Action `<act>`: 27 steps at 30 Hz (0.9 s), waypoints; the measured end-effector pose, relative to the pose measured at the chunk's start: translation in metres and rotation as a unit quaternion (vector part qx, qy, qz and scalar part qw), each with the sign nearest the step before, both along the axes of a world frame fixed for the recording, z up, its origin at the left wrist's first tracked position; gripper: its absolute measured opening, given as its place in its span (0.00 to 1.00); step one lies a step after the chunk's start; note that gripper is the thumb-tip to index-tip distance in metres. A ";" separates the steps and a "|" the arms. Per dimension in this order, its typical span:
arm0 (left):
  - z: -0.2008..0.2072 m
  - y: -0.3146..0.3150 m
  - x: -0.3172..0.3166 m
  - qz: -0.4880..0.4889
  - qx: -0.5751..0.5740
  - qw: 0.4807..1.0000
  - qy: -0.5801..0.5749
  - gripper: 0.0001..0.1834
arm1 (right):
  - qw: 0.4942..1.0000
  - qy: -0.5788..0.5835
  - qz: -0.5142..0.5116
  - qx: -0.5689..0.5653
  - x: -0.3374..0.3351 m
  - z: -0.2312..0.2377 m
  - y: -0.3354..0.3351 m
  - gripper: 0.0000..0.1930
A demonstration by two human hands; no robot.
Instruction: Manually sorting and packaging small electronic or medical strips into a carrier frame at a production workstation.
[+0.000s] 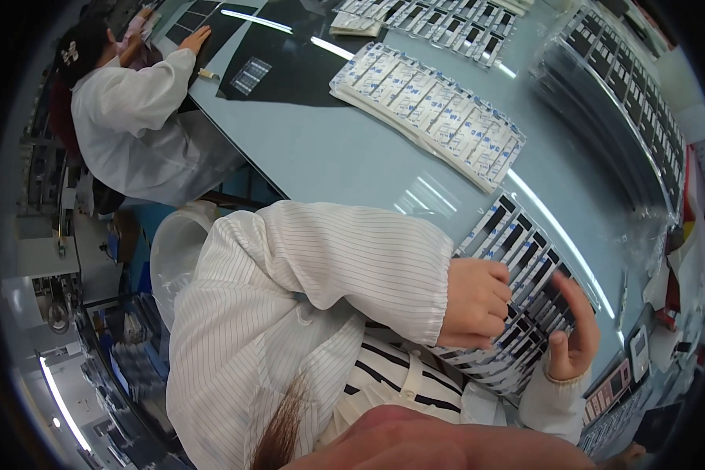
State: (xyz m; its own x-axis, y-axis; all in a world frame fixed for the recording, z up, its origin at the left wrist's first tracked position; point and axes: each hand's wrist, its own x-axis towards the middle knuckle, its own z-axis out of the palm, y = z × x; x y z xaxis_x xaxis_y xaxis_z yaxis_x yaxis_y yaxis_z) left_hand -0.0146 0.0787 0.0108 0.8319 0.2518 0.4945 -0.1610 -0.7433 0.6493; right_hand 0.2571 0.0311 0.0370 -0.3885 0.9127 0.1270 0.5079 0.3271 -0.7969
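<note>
A sheet [517, 235] of black strips set in rows between white, blue-marked bands lies at the table's near edge, in front of my body. My left hand [475, 304] rests over its left part, fingers curled in; what they hold, if anything, is hidden under them. Over the right side of that sheet is my right hand [574, 333], its index finger stretched out and slightly blurred, the thumb apart from it. Nothing shows between those fingers. Just beyond the sheet sits a stack of white sheets [439, 110] with blue print.
Tall stacks of clear trays with black parts [619, 102] stand at the right. More strip sheets [446, 31] lie at the back. At the far left a co-worker [133, 117] in white leans over a black mat [282, 63]. A white bin [176, 247] stands left of me.
</note>
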 end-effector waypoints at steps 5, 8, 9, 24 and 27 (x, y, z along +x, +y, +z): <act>0.002 -0.007 -0.007 0.089 -0.054 0.994 0.035 0.11 | 0.986 0.043 0.055 -0.152 -0.008 0.014 -0.018 0.26; 0.008 -0.011 -0.014 0.127 -0.104 0.984 0.066 0.09 | 0.985 0.075 -0.020 -0.156 -0.014 0.009 -0.027 0.05; 0.011 -0.012 -0.015 0.126 -0.132 0.980 0.076 0.09 | 0.981 0.090 -0.039 -0.167 -0.014 0.010 -0.029 0.05; 0.013 -0.018 0.001 0.030 -0.272 0.961 0.028 0.10 | 0.828 0.326 -0.016 -0.456 -0.027 -0.007 -0.059 0.07; 0.013 -0.021 0.005 -0.025 -0.314 0.949 0.003 0.09 | 0.812 0.310 -0.005 -0.494 -0.037 -0.004 -0.065 0.09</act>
